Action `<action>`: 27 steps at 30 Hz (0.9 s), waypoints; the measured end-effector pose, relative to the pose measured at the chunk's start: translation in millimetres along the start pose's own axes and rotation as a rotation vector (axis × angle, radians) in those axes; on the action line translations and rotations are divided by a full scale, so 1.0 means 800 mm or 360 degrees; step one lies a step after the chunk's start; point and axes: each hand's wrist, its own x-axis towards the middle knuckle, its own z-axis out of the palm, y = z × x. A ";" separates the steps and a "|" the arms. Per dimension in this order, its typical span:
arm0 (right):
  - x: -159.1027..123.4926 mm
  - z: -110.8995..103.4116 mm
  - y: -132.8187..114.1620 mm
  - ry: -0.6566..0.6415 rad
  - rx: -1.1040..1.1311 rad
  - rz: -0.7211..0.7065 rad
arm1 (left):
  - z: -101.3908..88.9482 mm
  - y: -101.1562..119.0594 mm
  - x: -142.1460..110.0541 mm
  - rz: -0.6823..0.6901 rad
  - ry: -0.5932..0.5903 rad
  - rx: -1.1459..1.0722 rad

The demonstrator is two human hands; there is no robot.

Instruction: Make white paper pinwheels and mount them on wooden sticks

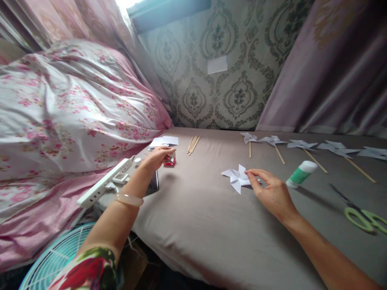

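My right hand pinches one blade of a white paper pinwheel between thumb and fingertips, low over the bed-like surface. This pinwheel shows no stick. Stretched forward on the left, my left hand is at a small open red box. Its fingers are drawn together over the box's edge; whatever they may hold is too small to make out. White paper pieces lie just beyond that hand, and a bundle of thin wooden sticks rests to its right.
Several paper pinwheels on sticks line the back right. A green-and-white glue stick stands near my right hand, with green-handled scissors farther right. At left are a white power strip, a dark phone-like device and a blue fan.
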 end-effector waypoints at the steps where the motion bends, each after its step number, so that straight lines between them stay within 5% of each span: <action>1: 0.000 0.000 -0.002 -0.0001 0.0031 0.0027 | 0.011 0.003 -0.004 -0.0061 -0.0070 -0.0210; 7: 0.003 -0.002 -0.015 -0.0045 0.0275 0.0233 | 0.097 0.012 -0.028 -0.0486 -0.0545 -0.0892; 12: 0.007 -0.005 -0.018 -0.0079 0.0514 0.0508 | 0.170 0.011 -0.047 -0.0642 -0.0837 -0.1039; 19: 0.012 -0.005 -0.009 -0.0115 0.0809 0.0682 | 0.238 0.008 -0.061 -0.0436 -0.0994 -0.0819; 27: 0.012 -0.007 -0.004 -0.0089 0.0679 0.0667 | 0.263 -0.001 -0.066 0.0047 -0.0991 -0.0378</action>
